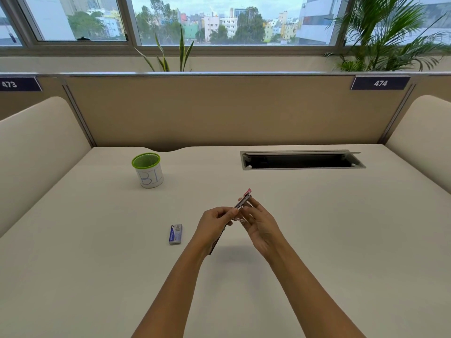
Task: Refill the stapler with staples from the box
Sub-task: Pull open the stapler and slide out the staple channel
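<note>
- The staple box (175,234) is lying flat on the worktop (97,276), just left of your left hand (212,224); its far end is showing something grey, but you cannot tell whether that is staples.
- The green-rimmed mesh cup (148,170) is standing upright farther back on the left, well apart from the box, and nothing is showing above its rim.
- The cable tray (302,159) sunk in the worktop at the back right is lying open and looking dark inside.
- You are holding the stapler (244,202) up above the worktop, between both hands, with its pink tip pointing away and up to the right.
- Your left grip is pinching the near part of the stapler with thumb and fingertips.
- Your right hand (260,222) is cradling the stapler from the right side, fingers stretched along it and closing on it.
- Both forearms are reaching in from the bottom edge, converging towards the middle.
</note>
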Motion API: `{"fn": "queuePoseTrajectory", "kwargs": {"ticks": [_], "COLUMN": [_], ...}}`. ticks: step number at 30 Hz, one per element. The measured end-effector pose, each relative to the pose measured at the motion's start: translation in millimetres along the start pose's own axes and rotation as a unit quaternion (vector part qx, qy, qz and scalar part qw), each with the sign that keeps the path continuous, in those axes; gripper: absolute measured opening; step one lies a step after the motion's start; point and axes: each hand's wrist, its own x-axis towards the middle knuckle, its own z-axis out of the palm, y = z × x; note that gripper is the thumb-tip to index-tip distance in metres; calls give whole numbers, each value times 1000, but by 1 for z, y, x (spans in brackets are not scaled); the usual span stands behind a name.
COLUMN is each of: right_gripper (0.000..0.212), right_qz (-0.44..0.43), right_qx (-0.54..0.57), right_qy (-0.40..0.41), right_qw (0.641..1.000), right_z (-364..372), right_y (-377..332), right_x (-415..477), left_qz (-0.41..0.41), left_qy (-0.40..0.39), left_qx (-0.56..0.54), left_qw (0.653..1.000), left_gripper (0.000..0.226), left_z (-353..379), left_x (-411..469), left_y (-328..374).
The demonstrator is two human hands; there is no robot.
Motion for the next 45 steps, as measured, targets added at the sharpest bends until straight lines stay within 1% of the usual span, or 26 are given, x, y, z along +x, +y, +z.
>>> {"fn": "queuePoseTrajectory", "kwargs": {"ticks": [1,3,5,7,9,11,12,15,19,20,21,23,24,25,26,27,29,31,32,34,36,39,41,43,45], "right_gripper": [28,29,25,24,26,26,26,26,26,26,25,22,21,21,20,21,20,18,17,17,18,18,18,24,31], "right_qz": [6,22,47,70,85,93,95,93,90,91,91,80,66,39,-3,-59,-184,-277,-305,-337,-363,-401,-425,-442,-454], "right_qx": [20,46,64,78,88,96,97,101,103,103,102,79,46,-13,-98,-192,-340,-426,-461,-533,-592,-642,-678,-716,-741], "right_qy": [13,49,102,154,186,199,203,211,215,214,214,211,208,206,205,201,181,145,125,102,101,100,94,92,79], "right_qw": [1000,997,992,982,975,971,970,968,967,967,967,971,975,978,974,959,904,849,823,769,713,646,592,532,488], "right_z": [-1,-5,-12,-19,-25,-29,-31,-32,-31,-30,-30,-28,-25,-23,-21,-19,-16,-14,-15,-17,-19,-21,-22,-24,-25], "right_y": [0,1,4,8,10,11,10,7,6,6,7,9,11,13,15,19,22,23,23,22,21,15,12,8,4], "right_x": [1,3,4,4,2,0,0,-1,-1,-1,-2,-2,-3,-4,-6,-8,-13,-16,-15,-13,-11,-8,-6,-3,-2], "left_qz": [2,17,43,56,38,0,-13,-30,-47,-44,-49,-82,-120,-170,-215,-246,-271,-279,-282,-285,-283,-281,-281,-280,-279], "left_qy": [20,66,108,124,107,63,51,50,27,34,42,55,50,38,18,-6,-52,-81,-89,-99,-104,-101,-96,-92,-87], "left_qx": [17,85,178,270,354,439,465,465,491,468,410,206,86,-26,-121,-194,-287,-338,-352,-370,-375,-369,-363,-356,-338], "left_qw": [1000,994,977,953,928,896,884,884,869,882,910,973,988,984,969,950,917,895,888,879,877,880,883,887,894], "left_gripper": [12,11,15,18,22,22,22,23,22,22,23,26,27,27,25,24,22,21,21,22,22,22,22,22,23], "left_z": [0,1,6,12,17,20,21,24,25,23,22,18,16,14,12,11,9,9,9,10,10,11,11,11,10], "left_x": [1,2,0,-3,-2,-1,0,4,8,8,8,7,6,5,4,4,4,4,3,3,2,2,2,2,2], "left_y": [-1,-6,-13,-21,-30,-38,-40,-42,-37,-35,-34,-33,-30,-27,-24,-22,-19,-18,-17,-16,-15,-17,-18,-18,-19]}}
